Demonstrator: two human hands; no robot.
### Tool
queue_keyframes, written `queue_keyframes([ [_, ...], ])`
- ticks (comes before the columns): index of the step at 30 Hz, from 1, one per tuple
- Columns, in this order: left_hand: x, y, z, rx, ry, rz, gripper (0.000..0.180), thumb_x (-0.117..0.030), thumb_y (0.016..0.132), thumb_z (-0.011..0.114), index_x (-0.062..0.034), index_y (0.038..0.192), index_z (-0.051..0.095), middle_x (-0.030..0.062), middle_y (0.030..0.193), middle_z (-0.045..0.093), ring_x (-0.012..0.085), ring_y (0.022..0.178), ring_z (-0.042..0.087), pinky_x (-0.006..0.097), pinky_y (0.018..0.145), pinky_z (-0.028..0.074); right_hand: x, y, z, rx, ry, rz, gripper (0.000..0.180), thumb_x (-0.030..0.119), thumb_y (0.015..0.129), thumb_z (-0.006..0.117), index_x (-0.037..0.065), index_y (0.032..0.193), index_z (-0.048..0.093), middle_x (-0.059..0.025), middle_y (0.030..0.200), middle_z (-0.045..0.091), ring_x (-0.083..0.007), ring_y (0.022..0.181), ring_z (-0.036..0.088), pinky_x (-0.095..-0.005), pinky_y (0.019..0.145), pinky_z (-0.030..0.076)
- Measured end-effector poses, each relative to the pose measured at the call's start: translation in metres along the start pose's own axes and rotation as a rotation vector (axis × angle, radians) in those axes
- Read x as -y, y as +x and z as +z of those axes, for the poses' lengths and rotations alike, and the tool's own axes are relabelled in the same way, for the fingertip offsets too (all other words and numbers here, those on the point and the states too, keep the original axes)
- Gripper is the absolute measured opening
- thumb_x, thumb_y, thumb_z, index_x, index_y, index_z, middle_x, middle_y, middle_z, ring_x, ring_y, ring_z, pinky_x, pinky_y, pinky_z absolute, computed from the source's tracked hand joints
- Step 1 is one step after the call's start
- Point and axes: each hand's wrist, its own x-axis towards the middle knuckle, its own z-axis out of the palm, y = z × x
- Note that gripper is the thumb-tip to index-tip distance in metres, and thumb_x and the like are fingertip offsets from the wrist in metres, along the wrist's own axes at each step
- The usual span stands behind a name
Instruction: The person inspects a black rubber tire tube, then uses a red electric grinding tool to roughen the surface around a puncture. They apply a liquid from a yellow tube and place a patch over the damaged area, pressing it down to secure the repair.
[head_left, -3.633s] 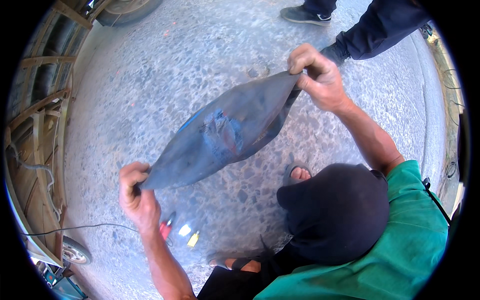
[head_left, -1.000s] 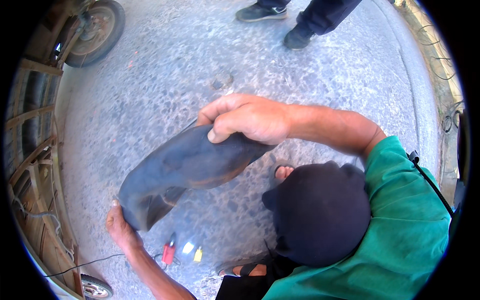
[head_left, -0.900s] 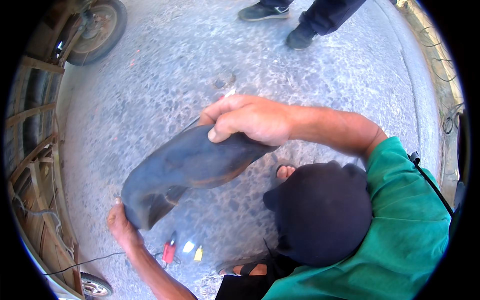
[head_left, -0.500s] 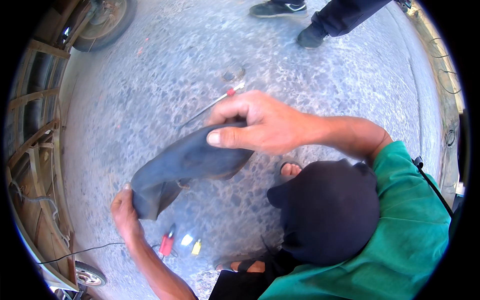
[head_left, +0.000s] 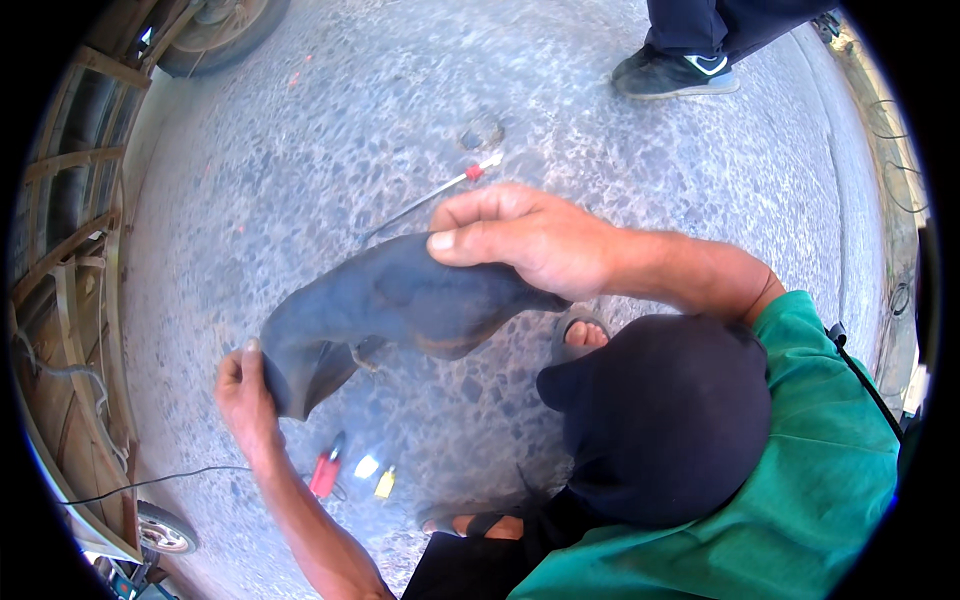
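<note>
A limp, dark grey, curved piece (head_left: 390,290), like rubber or leather sheeting, hangs between my hands above the floor. My left hand (head_left: 248,405) is closed on its left end, thumb on the near side. At its upper right edge my right hand (head_left: 530,235) pinches it between thumb and fingers. A rounded bulge shows right of its middle, and the right end tapers to a point below my right hand. Some thin brownish bit dangles under the lower edge. I cannot make out the piece's exact kind.
On the stony floor (head_left: 440,430) lie a thin rod with a red collar (head_left: 473,174), a red tool (head_left: 325,472) beside a black cord, and a small yellow container (head_left: 386,482). Wooden framing (head_left: 85,260) and wheels (head_left: 165,530) stand left. Another person's shoe (head_left: 675,78) is upper right.
My right hand has moved slightly right. The dark piece now bulges more, and its pointed end reaches further right. The other person's feet have shifted right.
</note>
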Motion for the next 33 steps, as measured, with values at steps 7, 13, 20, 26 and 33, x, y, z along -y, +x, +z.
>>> queue_keyframes([
  [7, -0.064, -0.051, 0.012, -0.185, -0.06, 0.264, 0.021, -0.019, 0.098, 0.066, 0.0009, 0.094, 0.069, 0.0045, 0.08, 0.066, 0.01, 0.072, 0.057, 0.026, 0.064, 0.045, -0.012, 0.008, 0.01, 0.022, 0.053, -0.005, 0.019, 0.023, 0.104, 0.057, 0.006, 0.102, 0.065, 0.0035, 0.092, 0.064, -0.0053, 0.086, 0.058, -0.0262, 0.08, 0.05],
  [13, -0.124, -0.102, 0.038, 0.182, -0.305, 0.074, 0.031, -0.026, 0.1, 0.064, 0.0022, 0.09, 0.07, 0.0037, 0.069, 0.065, 0.0066, 0.058, 0.052, 0.021, 0.055, 0.04, -0.022, 0.007, 0.019, 0.019, 0.141, -0.048, 0.016, 0.02, 0.104, 0.058, 0.005, 0.105, 0.064, 0.0019, 0.094, 0.065, -0.0053, 0.088, 0.059, -0.0256, 0.081, 0.05],
  [20, -0.12, -0.087, 0.051, 0.27, -0.418, -0.22, 0.045, -0.037, 0.103, 0.057, 0.0016, 0.082, 0.067, 0.0053, 0.065, 0.061, 0.0081, 0.058, 0.049, 0.024, 0.055, 0.038, -0.043, 0.004, 0.033, 0.032, 0.309, -0.045, 0.018, 0.02, 0.105, 0.057, 0.003, 0.107, 0.063, 0.0008, 0.095, 0.063, -0.0055, 0.088, 0.057, -0.0254, 0.078, 0.049],
  [26, -0.108, -0.081, 0.054, 0.248, -0.48, -0.271, 0.044, -0.038, 0.103, 0.058, -0.0016, 0.078, 0.065, 0.0044, 0.064, 0.059, 0.0083, 0.056, 0.048, 0.024, 0.053, 0.037, -0.052, 0.003, 0.036, 0.042, 0.293, -0.015, 0.018, 0.019, 0.105, 0.056, 0.002, 0.11, 0.062, 0.0, 0.097, 0.063, -0.0064, 0.089, 0.058, -0.0261, 0.08, 0.049],
  [33, -0.102, -0.078, 0.065, 0.25, -0.551, -0.301, 0.037, -0.033, 0.102, 0.059, -0.007, 0.076, 0.062, 0.0003, 0.06, 0.054, 0.0073, 0.053, 0.043, 0.023, 0.05, 0.032, -0.057, 0.0, 0.035, 0.066, 0.213, -0.051, 0.019, 0.019, 0.102, 0.058, 0.002, 0.108, 0.063, 0.0003, 0.094, 0.062, -0.0065, 0.086, 0.056, -0.0269, 0.078, 0.047],
])
